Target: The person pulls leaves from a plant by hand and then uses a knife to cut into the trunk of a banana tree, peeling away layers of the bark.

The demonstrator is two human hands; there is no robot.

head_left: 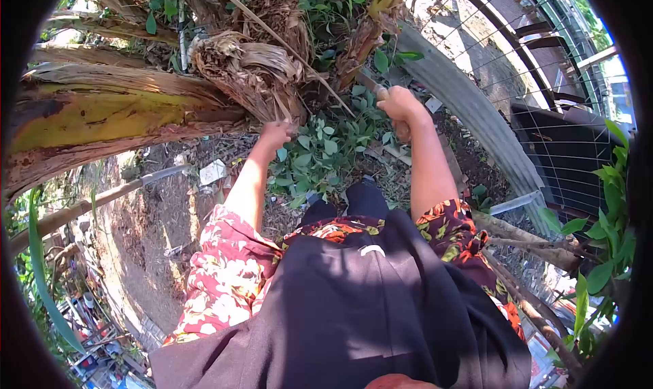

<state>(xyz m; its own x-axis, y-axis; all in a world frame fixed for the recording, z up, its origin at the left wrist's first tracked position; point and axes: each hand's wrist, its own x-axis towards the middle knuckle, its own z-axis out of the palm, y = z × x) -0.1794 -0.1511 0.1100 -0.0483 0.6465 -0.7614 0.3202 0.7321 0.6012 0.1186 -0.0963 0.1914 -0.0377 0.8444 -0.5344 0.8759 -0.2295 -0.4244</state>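
Observation:
My right hand (403,108) is closed around the handle of a knife (368,80). Its greyish blade points up and to the left, with the tip lost among the leaves. My left hand (277,134) is closed at the lower end of the dry banana sheath (248,66), with a pale strip of it rising from the fingers. The sheath is brown, shredded and bunched against the base of the plant. Beside it, a thick yellow-green banana stem (129,120) leans out to the left. Low leafy plants (323,147) grow between my hands.
A thin stick (286,42) slants across the dry sheath. To the right stand a corrugated metal sheet (469,93) and a wire fence (544,83). A wooden pole (102,202) lies at the left, and branches (534,249) at the lower right. My feet are on littered soil.

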